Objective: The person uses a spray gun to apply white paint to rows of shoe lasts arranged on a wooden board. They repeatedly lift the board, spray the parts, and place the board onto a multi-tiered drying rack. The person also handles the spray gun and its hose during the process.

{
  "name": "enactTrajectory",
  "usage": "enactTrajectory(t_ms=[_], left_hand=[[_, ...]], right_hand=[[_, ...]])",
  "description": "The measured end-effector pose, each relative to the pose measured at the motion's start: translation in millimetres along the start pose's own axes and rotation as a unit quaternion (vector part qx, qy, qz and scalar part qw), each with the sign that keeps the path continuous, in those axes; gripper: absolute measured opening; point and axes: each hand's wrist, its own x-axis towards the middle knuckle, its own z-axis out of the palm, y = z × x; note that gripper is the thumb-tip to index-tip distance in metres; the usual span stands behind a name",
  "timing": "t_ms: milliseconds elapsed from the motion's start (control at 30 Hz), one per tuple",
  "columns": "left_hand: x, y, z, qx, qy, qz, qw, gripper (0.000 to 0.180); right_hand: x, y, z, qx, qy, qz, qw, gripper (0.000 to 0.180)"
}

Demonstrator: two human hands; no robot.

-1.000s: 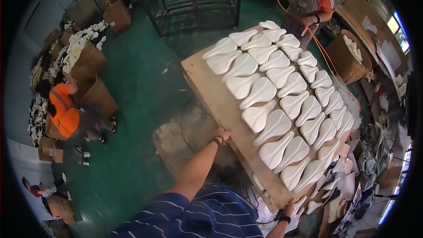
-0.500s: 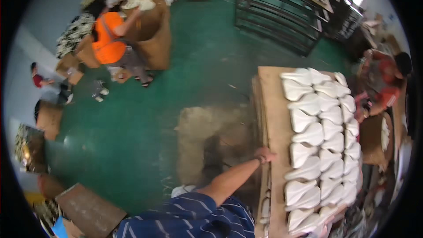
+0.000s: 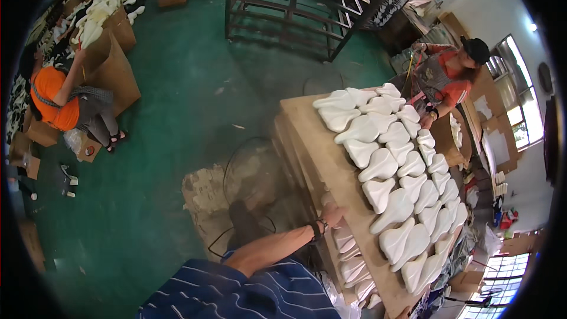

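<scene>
Plywood board [image 3: 319,133] bearing rows of white bicycle-saddle forms [image 3: 397,208], right of centre in the frame.

Detail: The left hand [image 3: 333,214] grasps the board's left edge; the right hand [image 3: 403,313] barely shows at the lower rim, its grip impossible to tell. The board is probably stiff and weighty under its load, best held by its bare margins; the forms look light and smooth, liable to slide if tilted. More white forms [image 3: 354,270] show beneath the lower left edge. Compared with the preceding frame, the board lies diagonally rather than nearly upright, and the co-worker [image 3: 434,74] at upper right appears farther from the rim.
</scene>
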Motion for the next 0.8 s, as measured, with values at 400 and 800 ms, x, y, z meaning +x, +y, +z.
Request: enactTrajectory(t_ms=[400, 800], left_hand=[[-31, 11, 23, -0.049, 0.066, 0.137, 0.987, 0.028], [-56, 26, 57, 0.047, 0.128, 0.169, 0.976, 0.03]], right_hand=[[44, 63, 13, 0.06, 0.035, -0.015, 0.997, 0.053], [103, 109, 119, 0.373, -0.032, -0.006, 0.927, 0.066]])
